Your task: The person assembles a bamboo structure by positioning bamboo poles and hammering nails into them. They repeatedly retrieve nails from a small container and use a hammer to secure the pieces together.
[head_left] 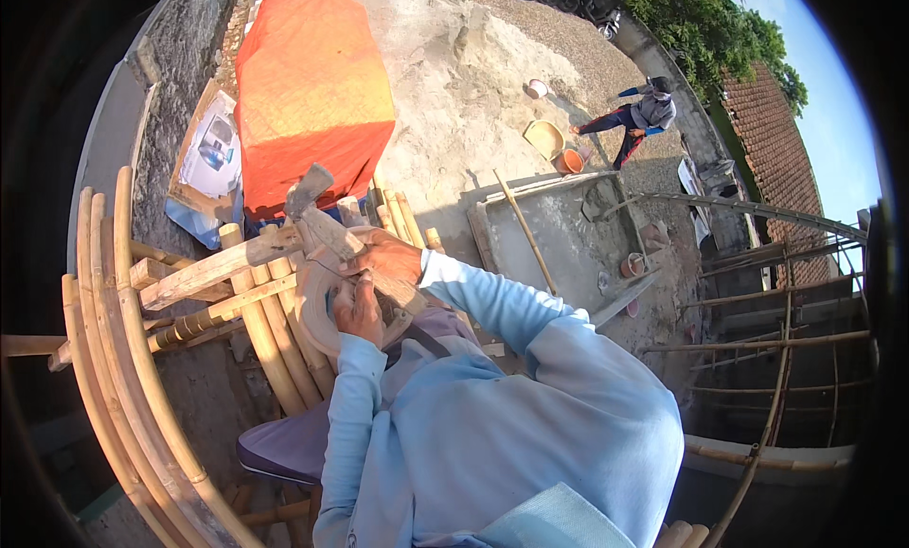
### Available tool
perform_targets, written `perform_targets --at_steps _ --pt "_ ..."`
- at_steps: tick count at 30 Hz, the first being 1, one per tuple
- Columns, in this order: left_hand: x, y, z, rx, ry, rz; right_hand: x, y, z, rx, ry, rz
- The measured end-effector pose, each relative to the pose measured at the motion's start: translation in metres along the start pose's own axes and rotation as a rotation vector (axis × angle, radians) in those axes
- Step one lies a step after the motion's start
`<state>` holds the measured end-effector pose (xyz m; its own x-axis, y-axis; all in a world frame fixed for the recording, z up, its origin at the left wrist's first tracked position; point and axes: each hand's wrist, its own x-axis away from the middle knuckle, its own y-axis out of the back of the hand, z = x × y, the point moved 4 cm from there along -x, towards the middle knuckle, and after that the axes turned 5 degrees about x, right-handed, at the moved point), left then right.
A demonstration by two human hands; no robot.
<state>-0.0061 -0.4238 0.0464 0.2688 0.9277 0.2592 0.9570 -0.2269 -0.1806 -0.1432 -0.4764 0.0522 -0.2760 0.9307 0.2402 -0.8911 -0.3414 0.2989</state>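
Observation:
My right hand (390, 257) is closed over the wooden handle of a hatchet-like tool (327, 228), whose dull metal head points away from me at the upper left. Just below it, my left hand (358, 313) is closed with its fingertips pinched close to the right fingers. What the left fingertips hold is too small to make out. Under both hands lies a round coil of flat, pale strapping (312, 307), partly hidden by the left hand and the tool. A thin dark line crosses the coil toward my fingers.
Bamboo poles (142, 359) and a wooden beam (218, 269) form scaffolding around me. Beyond stand an orange tarp-covered stack (312, 75), a sand heap (445, 65) and a mortar trough (492, 236). A person (644, 117) walks near buckets (569, 161). A bamboo frame (781, 359) rises at right.

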Motion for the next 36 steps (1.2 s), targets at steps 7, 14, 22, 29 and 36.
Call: perform_targets --at_steps 7,14,22,29,36 --pt "-0.024 -0.019 -0.022 -0.106 -0.095 0.157 0.015 0.051 0.028 -0.157 0.080 -0.215" --pt "0.069 0.078 0.014 0.932 0.631 -0.387 -0.027 0.079 0.024 -0.464 -0.173 -0.392" --pt "0.142 0.102 0.086 1.164 0.674 -0.619 -0.113 0.079 0.036 -0.206 -0.089 -0.347" --pt "0.139 0.109 0.087 1.242 0.555 -0.431 -0.150 0.105 0.016 -0.116 -0.132 -0.278" --pt "0.159 0.174 0.049 1.220 0.253 -0.565 -0.148 0.081 0.015 -0.236 -0.157 -0.243"
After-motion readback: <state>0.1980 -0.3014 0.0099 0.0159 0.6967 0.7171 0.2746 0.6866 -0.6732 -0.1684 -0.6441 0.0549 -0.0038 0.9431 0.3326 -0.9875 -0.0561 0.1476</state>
